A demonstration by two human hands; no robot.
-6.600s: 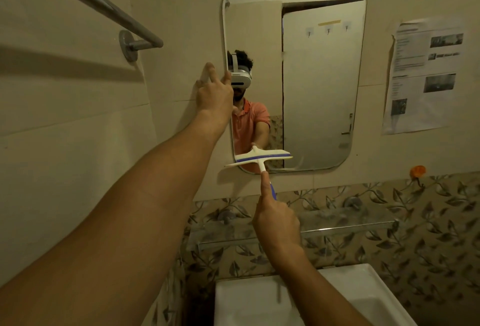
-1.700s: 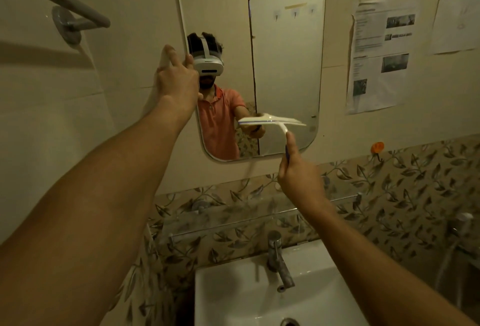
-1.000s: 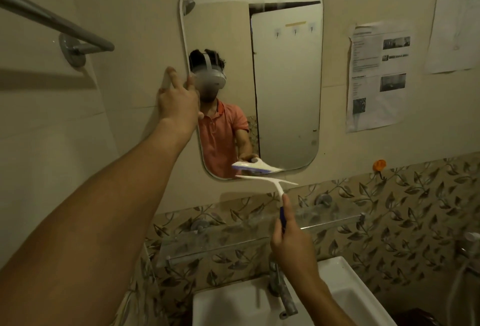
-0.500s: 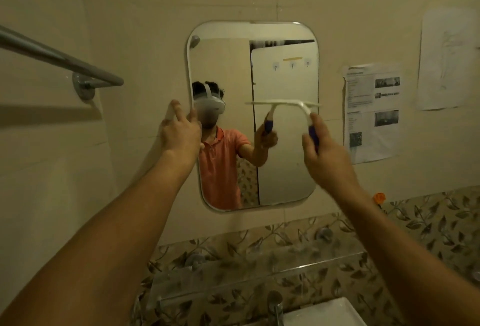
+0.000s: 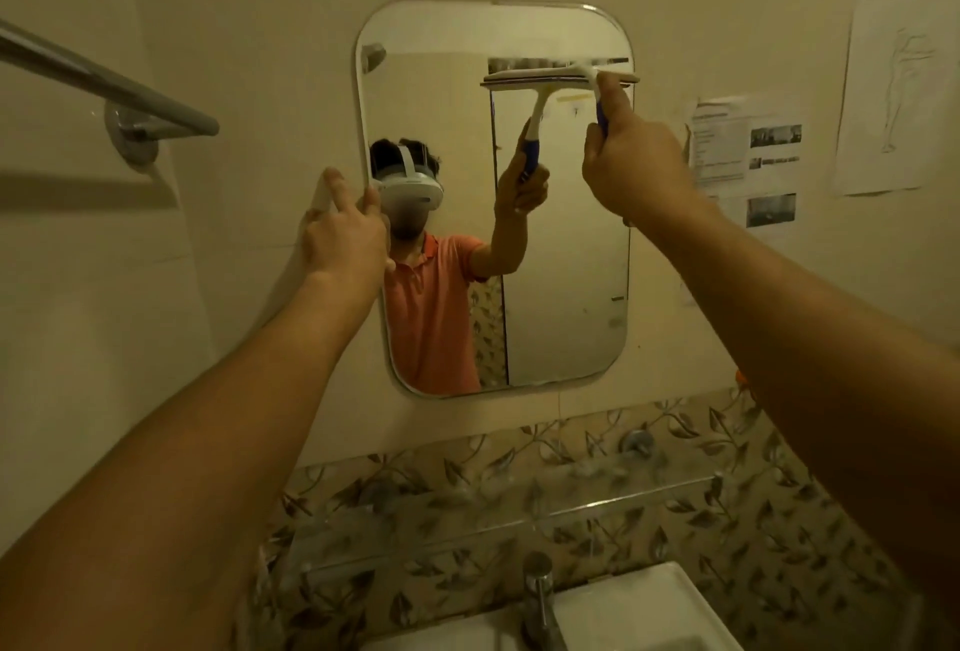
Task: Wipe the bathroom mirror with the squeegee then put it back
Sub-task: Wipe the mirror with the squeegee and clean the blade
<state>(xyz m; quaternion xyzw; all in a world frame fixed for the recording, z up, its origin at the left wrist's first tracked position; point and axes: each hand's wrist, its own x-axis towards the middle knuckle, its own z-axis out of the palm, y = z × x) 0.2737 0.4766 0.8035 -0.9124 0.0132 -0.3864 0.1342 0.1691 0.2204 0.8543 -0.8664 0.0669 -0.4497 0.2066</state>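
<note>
Right hand (image 5: 631,167), gripped round the blue handle of the white plastic squeegee (image 5: 597,81), blade pressed just above it on the round-cornered wall mirror (image 5: 566,287); left hand (image 5: 345,235) rested flat-fingered at the mirror's far edge; wiping step in hand, steady downward stroke judged required next.

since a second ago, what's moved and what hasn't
The right hand raised the squeegee from the bottom edge of the mirror to its upper right, blade level against the glass. It keeps gripping the handle. The left hand stays with its fingers at the mirror's left edge.
</note>
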